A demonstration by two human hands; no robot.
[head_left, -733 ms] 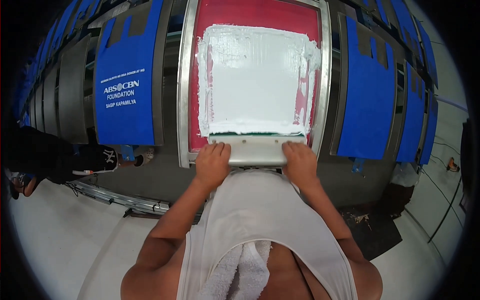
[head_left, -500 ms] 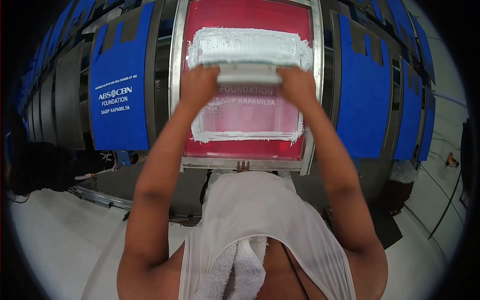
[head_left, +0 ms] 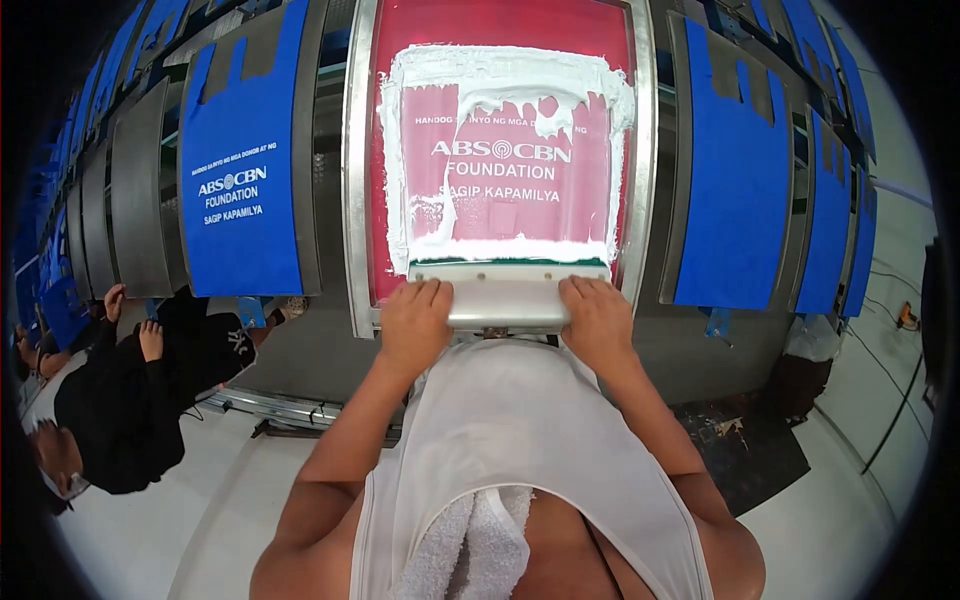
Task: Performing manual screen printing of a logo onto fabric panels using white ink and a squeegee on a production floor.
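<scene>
Both hands grip the squeegee (head_left: 508, 300): left hand (head_left: 415, 320) on its left end, right hand (head_left: 597, 322) on its right, fingers curled over the top. Half a second ago the squeegee was at the far end of the red screen (head_left: 500, 150); it is now at the near edge, white ink (head_left: 500, 75) scraped thin, lettering showing through. Judged: one pull stroke complete. Forearms bent, elbows back. Left: printed blue fabric (head_left: 243, 160); crouching person in black (head_left: 130, 400).

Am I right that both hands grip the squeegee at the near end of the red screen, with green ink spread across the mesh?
Not quite: the ink is white, not green, as the head view shows. The rest stands: the left hand and right hand both grip the squeegee at the near end of the red screen.
</scene>
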